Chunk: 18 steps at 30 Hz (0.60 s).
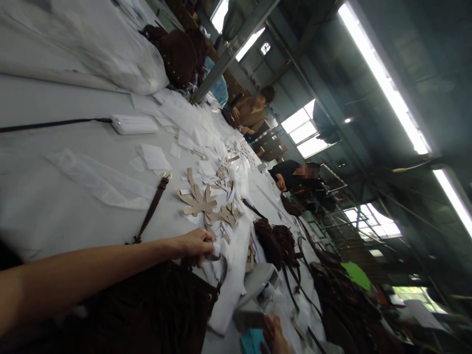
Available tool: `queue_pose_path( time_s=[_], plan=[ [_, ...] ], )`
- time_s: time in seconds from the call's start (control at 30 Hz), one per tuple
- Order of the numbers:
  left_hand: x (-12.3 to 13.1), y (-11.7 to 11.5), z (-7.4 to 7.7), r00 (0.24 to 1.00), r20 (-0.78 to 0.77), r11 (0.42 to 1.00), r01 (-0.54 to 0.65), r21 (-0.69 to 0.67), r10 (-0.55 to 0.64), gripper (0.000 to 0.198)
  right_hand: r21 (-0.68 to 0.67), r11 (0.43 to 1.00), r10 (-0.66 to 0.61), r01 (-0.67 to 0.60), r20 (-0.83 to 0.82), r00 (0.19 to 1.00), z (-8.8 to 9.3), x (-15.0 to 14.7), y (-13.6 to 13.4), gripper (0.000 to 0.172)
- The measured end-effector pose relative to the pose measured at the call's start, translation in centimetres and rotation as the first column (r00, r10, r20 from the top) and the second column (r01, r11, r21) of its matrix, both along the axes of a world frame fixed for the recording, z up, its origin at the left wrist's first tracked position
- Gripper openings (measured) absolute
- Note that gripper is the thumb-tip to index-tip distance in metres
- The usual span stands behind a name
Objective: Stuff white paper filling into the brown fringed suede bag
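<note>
My left hand [194,246] reaches out from the lower left, its bare forearm lying over a dark brown suede bag [147,309]. Its fingers are pinched on a small white piece [217,250] at the bag's top edge, beside a curved dark strap loop [222,268]. Only some fingers of my right hand [275,336] show at the bottom edge, next to a teal item [252,341] and a grey boxy object [258,282]. What those fingers hold is hidden.
The long grey table [55,196] carries tan cut-out pieces [199,201], a brown buckled strap [153,206], white paper scraps [155,157], a white power strip [133,124], clear plastic bags [110,44] and more brown bags [276,243]. Two people [295,174] work along the far side.
</note>
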<state>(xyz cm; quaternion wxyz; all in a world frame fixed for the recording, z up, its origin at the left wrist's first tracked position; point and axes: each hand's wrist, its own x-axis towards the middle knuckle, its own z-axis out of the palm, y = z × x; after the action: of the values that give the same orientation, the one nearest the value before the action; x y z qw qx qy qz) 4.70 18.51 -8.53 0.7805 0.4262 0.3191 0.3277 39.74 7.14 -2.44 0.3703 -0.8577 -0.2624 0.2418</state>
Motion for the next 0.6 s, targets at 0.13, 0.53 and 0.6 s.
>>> queue_pose_path(
  time_s=[0.13,0.53,0.6],
  plan=[
    [0.1,0.1,-0.5,0.999,-0.034,1.0,-0.002,0.02,0.003,0.013,-0.004,0.997,-0.073,0.074,-0.148,0.986,-0.1,-2.0,0.9,0.056],
    [0.4,0.2,-1.8,0.999,-0.047,0.998,0.017,0.054,-0.014,0.03,0.195,0.976,-0.081,0.095,-0.081,0.993,-0.2,-1.9,0.1,0.04],
    [0.4,0.2,-1.9,0.999,-0.045,0.999,0.018,0.049,-0.015,0.029,0.244,0.969,-0.049,0.03,0.07,0.996,-0.3,-1.9,-1.1,0.037]
  ],
)
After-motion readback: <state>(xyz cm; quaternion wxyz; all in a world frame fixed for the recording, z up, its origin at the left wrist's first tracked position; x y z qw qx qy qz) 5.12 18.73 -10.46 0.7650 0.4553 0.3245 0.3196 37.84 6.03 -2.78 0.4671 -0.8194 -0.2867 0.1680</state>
